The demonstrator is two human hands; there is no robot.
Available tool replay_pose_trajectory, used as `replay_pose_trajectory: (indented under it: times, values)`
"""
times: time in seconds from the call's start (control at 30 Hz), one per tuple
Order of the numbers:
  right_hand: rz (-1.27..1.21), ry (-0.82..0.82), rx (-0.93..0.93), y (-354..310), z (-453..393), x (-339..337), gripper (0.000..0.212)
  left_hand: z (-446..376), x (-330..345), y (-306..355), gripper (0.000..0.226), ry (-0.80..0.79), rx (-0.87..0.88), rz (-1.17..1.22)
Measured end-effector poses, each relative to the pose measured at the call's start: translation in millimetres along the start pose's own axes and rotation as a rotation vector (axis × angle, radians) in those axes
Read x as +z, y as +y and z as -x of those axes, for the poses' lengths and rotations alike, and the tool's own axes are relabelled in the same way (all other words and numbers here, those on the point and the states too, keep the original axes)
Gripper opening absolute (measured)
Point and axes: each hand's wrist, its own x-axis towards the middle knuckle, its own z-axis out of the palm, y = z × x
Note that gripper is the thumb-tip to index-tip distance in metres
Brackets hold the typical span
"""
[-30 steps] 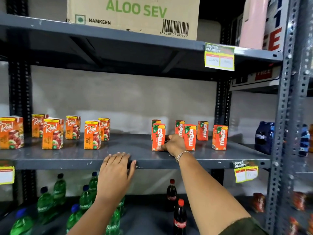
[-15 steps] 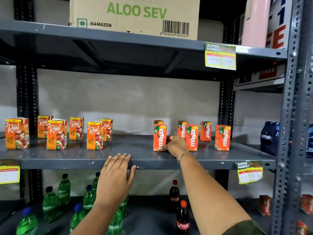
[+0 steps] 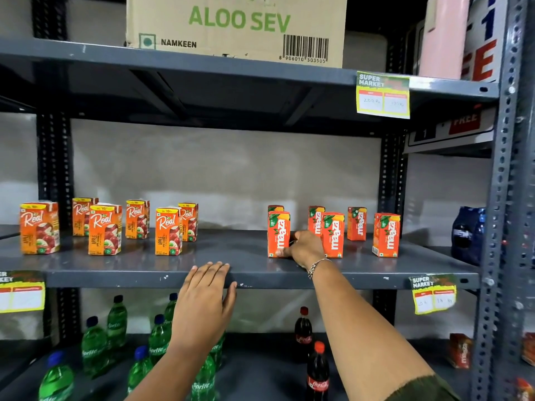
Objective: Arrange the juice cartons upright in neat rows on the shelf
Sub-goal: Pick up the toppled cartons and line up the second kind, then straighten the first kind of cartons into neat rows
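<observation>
The right hand (image 3: pixel 305 247) gripped a Maaza carton (image 3: pixel 278 234) at its base, while the left hand (image 3: pixel 204 302) lay flat, fingers together, on the shelf (image 3: pixel 115 277) edge.

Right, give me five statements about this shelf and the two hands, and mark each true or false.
1. The right hand is at the base of a front Maaza carton. True.
2. The left hand is lifting a Real carton. False: it rests flat on the front edge of the middle shelf, touching no carton.
3. The Real cartons stand at the left of the shelf and the Maaza cartons at the right. True.
4. One Maaza carton lies on its side. False: all those visible stand upright.
5. The cardboard box sits on the bottom shelf. False: it sits on the top shelf, above the cartons.
</observation>
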Motion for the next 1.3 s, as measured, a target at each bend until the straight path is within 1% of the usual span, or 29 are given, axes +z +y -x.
replay_pose_trajectory:
  times: [0.3, 0.47, 0.63, 0.8, 0.93, 1.07, 1.13, 1.23, 1.3]
  values:
    - [0.039, -0.014, -0.015, -1.8, 2.1, 0.6, 0.048, 0.2, -2.1, -0.2, 0.055, -0.016, 0.003, 0.000]
    - [0.039, -0.005, -0.031, -2.8, 5.6, -2.3, 0.039, 0.2, -3.0, -0.8, 0.055, -0.022, 0.013, 0.009]
    - [0.048, -0.014, -0.046, -3.6, 6.2, -1.2, 0.042, -0.1, -2.8, -2.0, 0.055, -0.025, 0.018, 0.012]
    - [0.033, -0.013, -0.035, -2.8, 5.2, -1.7, 0.040, 0.1, -3.7, -1.3, 0.054, -0.032, 0.012, 0.014]
    - [-0.020, 0.007, -0.020, -1.3, 4.0, 0.2, 0.047, 0.3, -4.8, -2.4, 0.053, -0.043, 0.018, 0.008]
    - [-0.041, 0.127, -0.051, -0.2, 7.3, 0.9, 0.063, -0.2, -8.7, -3.4, 0.051, -0.039, 0.051, -0.007]
    - [-0.057, 0.207, -0.094, -1.8, 12.7, 1.2, 0.067, -0.2, -8.9, -5.2, 0.052, -0.045, 0.070, -0.032]
    - [-0.035, 0.376, -0.203, -9.1, 28.6, -0.3, 0.058, -2.4, -15.0, -9.0, 0.052, -0.076, 0.123, -0.021]
    - [0.085, 0.513, -0.282, -13.9, 41.3, 3.1, 0.051, -6.9, -18.9, -16.1, 0.050, -0.114, 0.153, 0.058]
